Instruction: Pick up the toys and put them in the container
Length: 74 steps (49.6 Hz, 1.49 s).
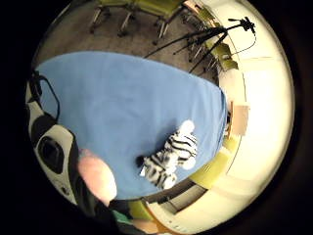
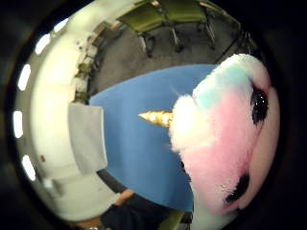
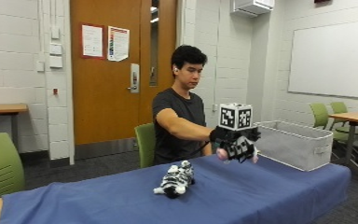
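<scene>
Table (image 3: 241, 196), long, covered by a blue cloth, fills the foreground of the outside view. A person sits behind it on a green chair (image 3: 145, 142), right arm stretched forward above the cloth.

Grey fabric container (image 3: 293, 144), open-topped, sits on the table at the end towards the whiteboard wall, just beside the raised hand but not touching it.

Gloved right hand (image 3: 235, 144) hangs in the air above the table, between the zebra and the container. Grip: fingers curled round a pink and white plush toy, bits of pink showing beneath the glove. The thumb-side palm view shows the same toy close against the palm: a plush unicorn (image 2: 225, 139), pink and white with a pale blue patch, black eye, gold horn pointing out over the blue cloth. The unicorn is off the table, held in the hand, not in the container.

Plush zebra (image 3: 176, 179), black and white stripes, lies on its side on the cloth, near the middle of the table, well apart from the container. The little-finger-side view finds it below the hand, near the table's edge.
</scene>
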Each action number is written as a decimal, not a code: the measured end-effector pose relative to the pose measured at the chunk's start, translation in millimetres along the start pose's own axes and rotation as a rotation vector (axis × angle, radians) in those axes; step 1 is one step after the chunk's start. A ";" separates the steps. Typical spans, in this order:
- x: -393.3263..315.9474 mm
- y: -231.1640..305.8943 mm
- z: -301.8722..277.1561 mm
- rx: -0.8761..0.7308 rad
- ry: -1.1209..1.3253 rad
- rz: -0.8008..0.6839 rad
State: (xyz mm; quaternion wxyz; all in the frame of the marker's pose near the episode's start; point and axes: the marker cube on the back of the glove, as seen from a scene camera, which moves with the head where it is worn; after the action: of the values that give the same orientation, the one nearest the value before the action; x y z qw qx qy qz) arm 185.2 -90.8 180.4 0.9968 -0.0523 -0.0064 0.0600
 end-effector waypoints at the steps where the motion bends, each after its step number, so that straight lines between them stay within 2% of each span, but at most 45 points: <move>1: -5.1 -0.1 -7.4 0.009 -0.002 -0.007; 12: -97.2 2.8 -105.2 0.143 -0.033 -0.132; 21: -229.8 25.0 -176.2 0.236 -0.059 -0.295; 28: -326.3 50.0 -198.0 0.258 -0.070 -0.534; 34: -393.8 63.7 -201.6 0.250 -0.102 -0.502; 37: -418.7 68.8 -195.7 0.262 -0.050 -0.559; 41: -407.3 55.8 -187.9 0.262 -0.068 -0.707; 45: -402.8 44.6 -182.3 0.230 -0.151 -0.668; 49: -405.4 43.8 -170.0 0.228 -0.129 -0.721; 53: -401.6 37.5 -158.2 0.198 -0.045 -0.667; 57: -410.0 42.4 -151.2 0.027 -0.103 -0.567; 60: -407.7 42.7 -146.7 -0.034 -0.109 -0.558; 68: -381.7 39.0 -149.7 0.020 -0.040 -0.535; 74: -423.8 90.4 -159.7 0.036 -0.032 -0.519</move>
State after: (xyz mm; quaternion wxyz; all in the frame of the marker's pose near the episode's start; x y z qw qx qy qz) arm -243.2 -69.0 9.3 0.9793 -0.0304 -0.0344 -0.1971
